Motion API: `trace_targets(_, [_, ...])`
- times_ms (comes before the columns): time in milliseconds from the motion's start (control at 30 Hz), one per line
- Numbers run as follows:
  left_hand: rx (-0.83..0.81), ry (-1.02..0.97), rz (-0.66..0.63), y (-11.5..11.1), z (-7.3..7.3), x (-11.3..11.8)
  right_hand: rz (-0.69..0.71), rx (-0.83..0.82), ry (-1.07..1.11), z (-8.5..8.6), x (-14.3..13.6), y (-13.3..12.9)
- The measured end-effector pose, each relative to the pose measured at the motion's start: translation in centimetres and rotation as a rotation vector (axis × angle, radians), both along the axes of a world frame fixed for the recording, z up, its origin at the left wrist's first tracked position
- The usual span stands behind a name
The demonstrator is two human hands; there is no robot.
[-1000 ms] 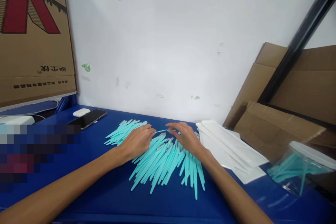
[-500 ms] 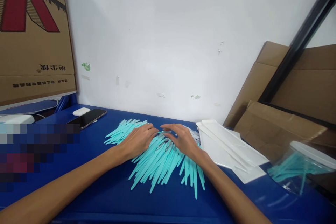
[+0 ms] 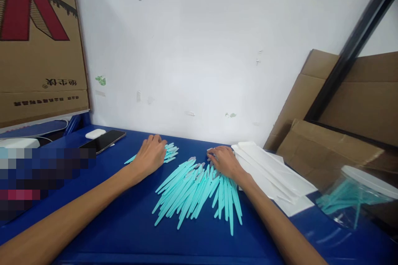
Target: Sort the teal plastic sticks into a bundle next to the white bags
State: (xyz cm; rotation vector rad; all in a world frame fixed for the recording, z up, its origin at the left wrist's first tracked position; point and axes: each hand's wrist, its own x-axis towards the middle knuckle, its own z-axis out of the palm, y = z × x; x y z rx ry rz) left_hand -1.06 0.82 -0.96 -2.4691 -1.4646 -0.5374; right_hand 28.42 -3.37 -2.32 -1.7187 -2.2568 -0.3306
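Note:
My left hand (image 3: 150, 153) is over the small left pile of slim teal eyebrow razors (image 3: 171, 153), with its fingers bent downward. The hand hides its fingertips and part of that pile, so what it holds does not show. On the right, my right hand (image 3: 224, 160) has thumb and fingers drawn together on a small translucent cap (image 3: 210, 150), above the far end of the large pile. The large fanned pile of teal eyebrow razors (image 3: 189, 192) lies between and in front of my hands, tapered handles toward me. Greyish clear tips show at its far end.
White paper sleeves (image 3: 264, 169) lie right of my right hand. Farther right stands a clear tub (image 3: 351, 198) with teal razors inside. A phone (image 3: 107, 140) and white earbud case (image 3: 95, 133) lie at left. Cardboard boxes (image 3: 43, 66) flank the blue table (image 3: 124, 223).
My hands have come apart from the middle, where they met at one razor. My left hand has moved left to the small pile, my right hand slightly right.

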Motion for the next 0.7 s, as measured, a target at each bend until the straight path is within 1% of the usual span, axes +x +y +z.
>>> trace_targets(67, [-0.031, -0.037, -0.134, -0.7, 0.3, 0.3, -0.005, 0.011, -0.036, 0.4, -0.2, -0.3])
trace_targets(133, [-0.113, -0.047, -0.261, -1.5, 0.5, 0.7, -0.016, 0.014, -0.071, 0.8, -0.4, -0.7])
trace_targets(167, [-0.153, -0.048, -0.306, -1.8, 0.6, 0.8, -0.021, 0.006, -0.09, 1.0, -0.5, -0.9])
trace_targets(233, [-0.215, -0.048, -0.352, -2.2, 0.5, 1.0, -0.024, -0.014, -0.125, 1.2, -0.7, -1.1])
trace_targets(400, [-0.314, -0.067, -0.342, -2.6, 0.0, 1.1, -0.015, -0.019, -0.16, 0.9, -1.0, -1.1])
trace_targets(567, [-0.325, -0.088, -0.341, -2.6, 0.0, 1.3, -0.019, -0.014, -0.173, 0.4, -1.0, -0.8])
trace_targets(700, [-0.338, -0.095, -0.329, -2.5, -0.2, 1.3, -0.02, -0.003, -0.192, 0.3, -1.0, -0.7])
